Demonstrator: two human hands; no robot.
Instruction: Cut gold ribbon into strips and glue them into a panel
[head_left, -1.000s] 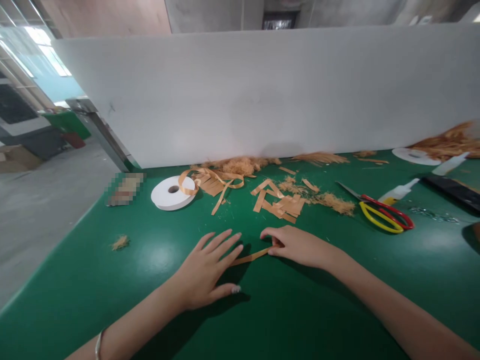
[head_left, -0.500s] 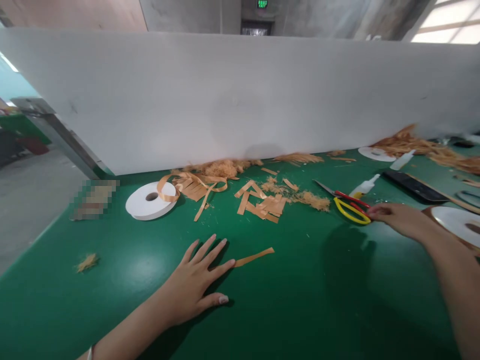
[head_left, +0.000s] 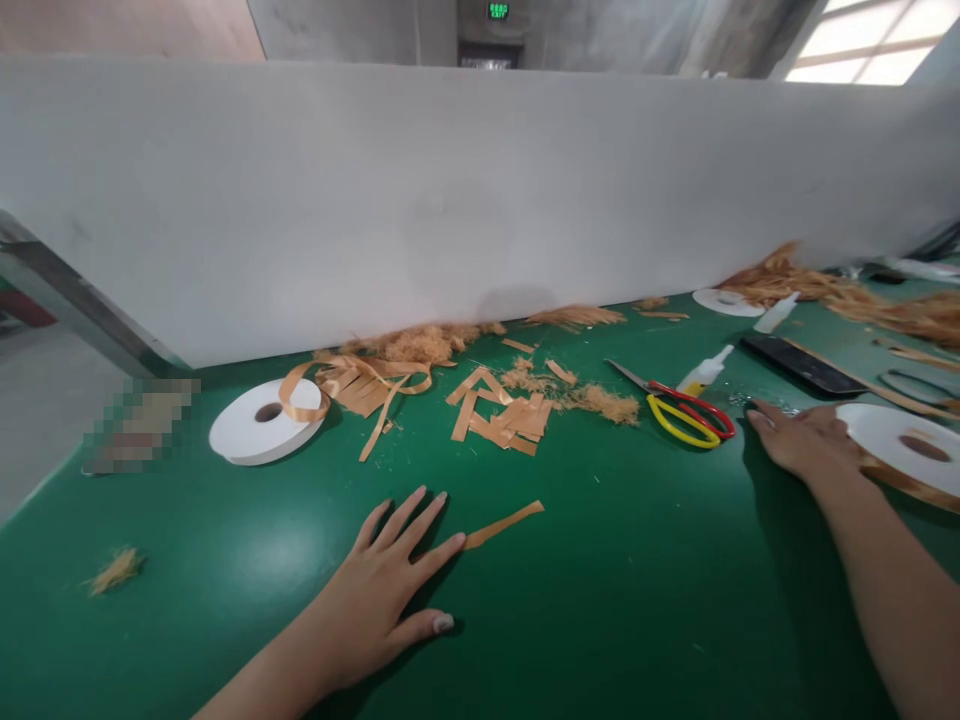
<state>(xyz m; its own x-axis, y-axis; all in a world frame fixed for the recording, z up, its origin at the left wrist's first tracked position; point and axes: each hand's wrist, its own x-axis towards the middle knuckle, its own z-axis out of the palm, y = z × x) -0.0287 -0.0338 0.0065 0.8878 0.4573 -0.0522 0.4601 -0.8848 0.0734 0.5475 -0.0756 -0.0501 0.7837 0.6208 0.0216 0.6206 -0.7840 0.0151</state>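
On the table [head_left: 600, 600], the left hand [head_left: 379, 590], grip open, pins a strip [head_left: 502, 524] pointing up-right.

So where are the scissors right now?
The scissors lie on the green table, right of centre in the head view, just left of the right hand and beside the small glue bottle.
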